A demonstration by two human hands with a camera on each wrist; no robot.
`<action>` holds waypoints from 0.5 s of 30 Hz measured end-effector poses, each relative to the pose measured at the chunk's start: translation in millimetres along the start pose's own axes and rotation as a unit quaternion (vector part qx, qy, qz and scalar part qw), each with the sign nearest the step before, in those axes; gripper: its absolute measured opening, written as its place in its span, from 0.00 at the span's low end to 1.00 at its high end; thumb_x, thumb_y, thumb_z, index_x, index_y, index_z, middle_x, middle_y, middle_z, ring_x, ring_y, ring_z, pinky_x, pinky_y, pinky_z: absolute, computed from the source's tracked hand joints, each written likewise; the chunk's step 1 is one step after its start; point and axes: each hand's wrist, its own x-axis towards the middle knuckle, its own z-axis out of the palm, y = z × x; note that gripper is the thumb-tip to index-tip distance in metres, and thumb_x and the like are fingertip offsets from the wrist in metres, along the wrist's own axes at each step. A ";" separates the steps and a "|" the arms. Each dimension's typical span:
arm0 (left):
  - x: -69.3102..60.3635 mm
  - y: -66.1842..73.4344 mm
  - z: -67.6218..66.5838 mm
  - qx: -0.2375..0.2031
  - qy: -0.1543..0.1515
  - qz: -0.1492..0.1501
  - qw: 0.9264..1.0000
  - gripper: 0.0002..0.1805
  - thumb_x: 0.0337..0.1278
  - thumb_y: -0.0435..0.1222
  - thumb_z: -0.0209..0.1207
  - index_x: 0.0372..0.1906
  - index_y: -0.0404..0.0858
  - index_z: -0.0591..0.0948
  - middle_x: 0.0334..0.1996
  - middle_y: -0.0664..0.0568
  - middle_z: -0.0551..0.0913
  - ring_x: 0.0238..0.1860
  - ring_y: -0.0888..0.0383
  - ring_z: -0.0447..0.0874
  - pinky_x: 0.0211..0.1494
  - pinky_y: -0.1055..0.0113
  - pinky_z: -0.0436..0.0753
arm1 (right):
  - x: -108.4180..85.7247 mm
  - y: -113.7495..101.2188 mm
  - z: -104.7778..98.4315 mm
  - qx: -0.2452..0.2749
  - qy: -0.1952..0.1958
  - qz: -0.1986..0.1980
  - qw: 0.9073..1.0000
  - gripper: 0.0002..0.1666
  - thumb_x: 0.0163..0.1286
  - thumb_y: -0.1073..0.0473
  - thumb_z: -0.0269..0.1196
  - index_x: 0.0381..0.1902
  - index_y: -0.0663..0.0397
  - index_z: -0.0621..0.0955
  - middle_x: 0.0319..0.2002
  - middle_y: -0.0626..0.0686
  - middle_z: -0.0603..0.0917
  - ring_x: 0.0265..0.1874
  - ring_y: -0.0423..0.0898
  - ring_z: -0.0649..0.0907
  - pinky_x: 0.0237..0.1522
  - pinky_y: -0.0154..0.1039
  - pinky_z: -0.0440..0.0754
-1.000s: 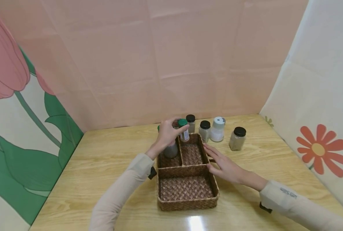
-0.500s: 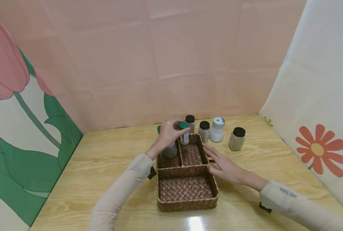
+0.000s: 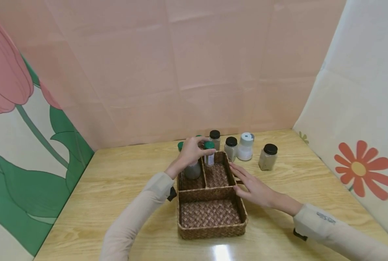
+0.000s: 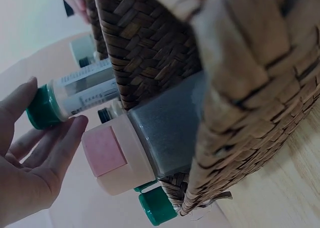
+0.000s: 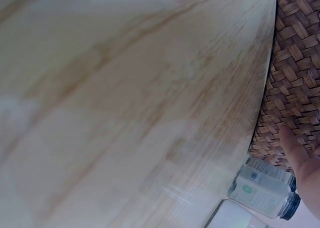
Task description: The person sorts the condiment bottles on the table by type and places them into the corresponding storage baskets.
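Note:
My left hand [image 3: 191, 151] pinches the green cap of a clear spice jar [image 3: 209, 159] with a printed label, its thumb and fingers on either side in the left wrist view. The jar stands upright within the back right compartment of the woven basket [image 3: 212, 232]; whether it touches the bottom cannot be seen. A grey bottle [image 4: 167, 130] with a pale lid bearing a pink patch sits in the back left compartment, partly hidden by the hand in the head view. Against the basket's right side rest the extended fingers of my right hand [image 3: 254, 186].
Behind and right of the basket stand two black-capped jars [image 3: 231, 148] [image 3: 215, 140], a white bottle [image 3: 245, 150] and another black-capped jar [image 3: 267, 159]. Green caps [image 3: 180, 145] show at the basket's back left. Fabric walls border the wooden table [image 3: 122, 188].
The left hand has shifted slightly right and down, lowering the green-capped jar deeper into the back right compartment. My right hand stays at the basket's side.

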 end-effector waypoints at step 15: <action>1.1 7.5 -6.6 0.040 -0.069 0.018 0.997 0.10 0.60 0.39 0.68 0.38 0.36 0.84 0.24 0.49 0.77 0.22 0.59 0.70 0.28 0.70 0.68 | -0.3 0.6 0.9 -0.002 0.000 -0.002 1.000 0.40 0.76 0.54 0.57 0.76 0.66 0.56 0.78 0.56 0.51 0.65 0.60 0.71 0.62 0.58 0.72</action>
